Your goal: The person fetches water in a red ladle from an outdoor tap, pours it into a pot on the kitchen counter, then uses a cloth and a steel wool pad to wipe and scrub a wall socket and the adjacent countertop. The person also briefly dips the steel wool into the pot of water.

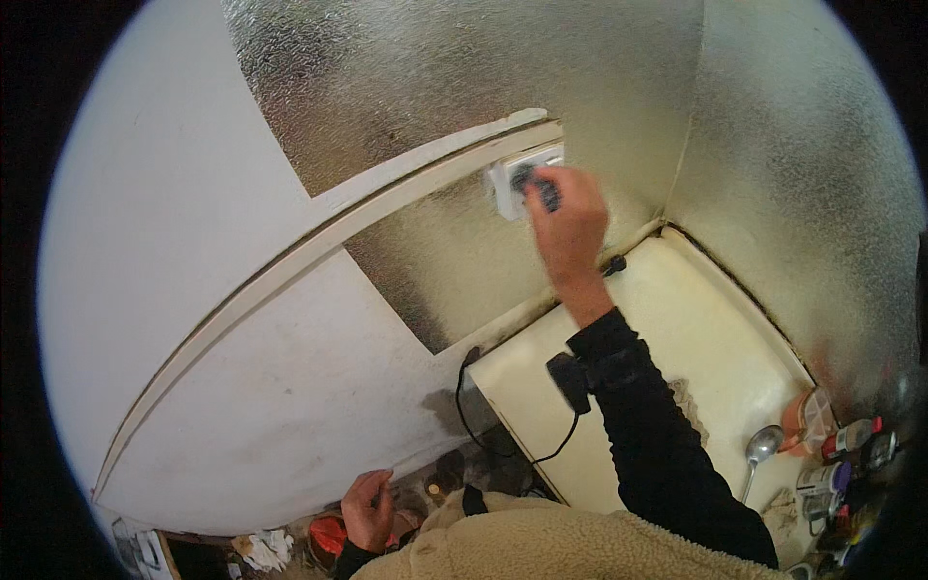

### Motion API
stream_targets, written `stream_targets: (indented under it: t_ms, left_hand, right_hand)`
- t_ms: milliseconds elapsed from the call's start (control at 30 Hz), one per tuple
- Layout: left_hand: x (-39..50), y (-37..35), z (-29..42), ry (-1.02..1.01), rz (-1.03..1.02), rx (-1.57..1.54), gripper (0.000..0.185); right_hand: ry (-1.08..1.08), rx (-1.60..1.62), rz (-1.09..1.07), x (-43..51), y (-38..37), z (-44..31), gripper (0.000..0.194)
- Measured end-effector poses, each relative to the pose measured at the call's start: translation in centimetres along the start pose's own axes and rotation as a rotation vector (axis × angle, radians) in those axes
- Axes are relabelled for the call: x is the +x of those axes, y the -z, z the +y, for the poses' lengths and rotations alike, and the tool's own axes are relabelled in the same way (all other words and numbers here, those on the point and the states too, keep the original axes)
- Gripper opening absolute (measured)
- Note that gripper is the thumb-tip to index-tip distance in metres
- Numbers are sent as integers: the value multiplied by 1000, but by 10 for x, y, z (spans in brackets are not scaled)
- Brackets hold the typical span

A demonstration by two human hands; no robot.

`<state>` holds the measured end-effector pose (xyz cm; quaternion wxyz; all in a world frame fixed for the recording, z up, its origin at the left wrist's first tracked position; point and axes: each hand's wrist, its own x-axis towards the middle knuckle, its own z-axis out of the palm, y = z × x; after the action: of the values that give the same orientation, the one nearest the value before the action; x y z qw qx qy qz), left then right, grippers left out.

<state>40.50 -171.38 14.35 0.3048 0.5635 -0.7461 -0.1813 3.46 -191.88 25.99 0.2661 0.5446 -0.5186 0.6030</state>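
Note:
My right hand [569,217] holds a black plug [547,192] by its body, against a white wall socket [511,199]. Blur and my fingers hide whether its pins are in. The socket is mounted under a pale trim strip [435,177] on foil-covered wall. Beside my right cuff is a black box-shaped device [569,380], with a black cord [569,438] running down from it. My left hand [370,507] hangs low near the wall with bent fingers; whether anything is in it is unclear. Below it shows something red [328,535].
A cream countertop [696,312] fills the corner. Another black plug-like piece [615,265] lies at its back edge. On the right are a metal ladle [763,444], an orange container [803,420], cloths [781,511] and several jars [823,478]. Crumpled white paper [264,551] lies bottom left.

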Motion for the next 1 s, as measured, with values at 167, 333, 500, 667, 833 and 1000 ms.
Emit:
stream_targets:
  t_ms: [167,333,500,667,833,1000]
  left_hand:
    - [-2,1,2,-2,6,20,18]
    - [-3,0,6,41,-17,11,18]
    - [-1,-2,4,-8,1,8,18]
    - [-4,0,3,21,-43,10,19]
    - [-6,-1,7,30,-27,8,20]
    - [-3,-5,7,2,-25,-46,19]
  right_hand:
    - [-68,-65,93,0,-5,-1,26]
    - [230,55,-124,-6,-5,-9,21]
    - [11,83,25,8,5,-6,18]
    - [120,-24,51,17,-3,-3,18]
    - [-155,-2,169,18,-3,-5,18]
    - [200,181,-158,-11,-9,-39,15]
